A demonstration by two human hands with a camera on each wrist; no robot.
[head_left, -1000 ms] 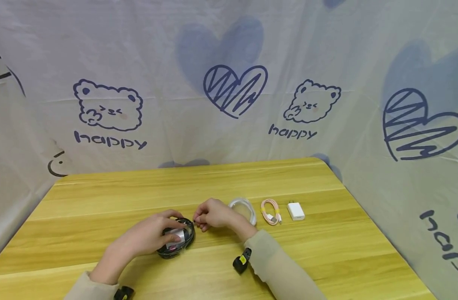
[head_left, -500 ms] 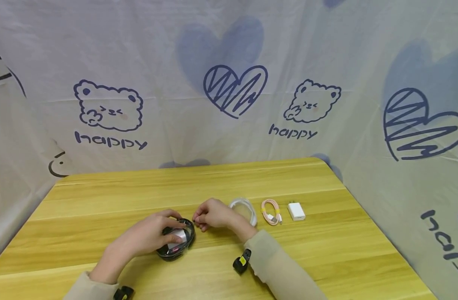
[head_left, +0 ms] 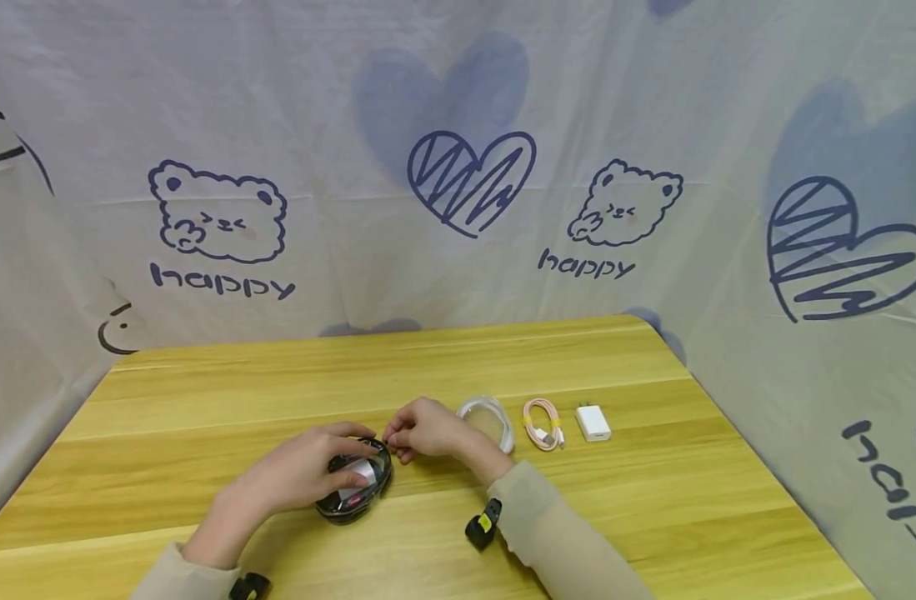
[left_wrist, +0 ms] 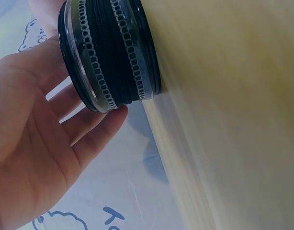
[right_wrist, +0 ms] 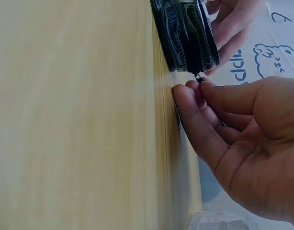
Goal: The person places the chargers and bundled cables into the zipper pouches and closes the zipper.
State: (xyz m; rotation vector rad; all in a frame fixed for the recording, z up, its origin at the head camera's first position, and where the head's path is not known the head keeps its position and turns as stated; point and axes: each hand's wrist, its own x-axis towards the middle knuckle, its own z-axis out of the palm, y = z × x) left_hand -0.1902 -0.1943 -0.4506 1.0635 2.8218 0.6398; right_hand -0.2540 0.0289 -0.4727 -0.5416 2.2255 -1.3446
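Note:
A small round zippered case (head_left: 352,503), see-through with black edging, sits on the table in front of the person. Something white and a bit of pink show through its top. My left hand (head_left: 296,468) holds the case from the left, thumb on top and fingers along the far side. In the left wrist view the black zipper band (left_wrist: 108,52) runs around the case's wall between two rows of mesh-like trim. My right hand (head_left: 430,428) is at the right end of the case. Thumb and index finger there pinch the zipper pull (right_wrist: 199,78), seen in the right wrist view.
Right of the hands lie a round, whitish translucent thing (head_left: 508,440), partly behind the right wrist, a coiled pink cable (head_left: 528,427) with yellow ties and a white charger plug (head_left: 593,423). A printed cloth (head_left: 337,208) hangs behind the wooden table (head_left: 202,392).
The case has shifted slightly to the right and toward the person, the left hand moving with it. The right hand stays nearly still at the zipper end.

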